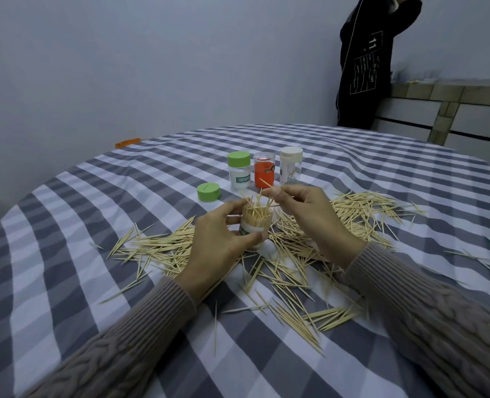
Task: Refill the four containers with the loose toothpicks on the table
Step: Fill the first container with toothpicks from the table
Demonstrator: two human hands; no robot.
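Head view, centre of frame: left hand (221, 239) wraps an open toothpick container (256, 225), steadying it upright, nearly full. Right hand (301, 208) pinches a few toothpicks (266, 183) over its mouth, seemingly to feed them in. Loose toothpicks (289, 254) strew the checked tablecloth (66, 254) across centre and lower right. Above centre: green-lidded jar (239, 170), orange jar (264, 172), white-capped jar (291, 165); detached green lid (208, 191) left of them.

containers (256, 225): 4 | loose green lid (208, 192): 1 | hands (218, 248): 2 | toothpicks (361, 209): uncountable
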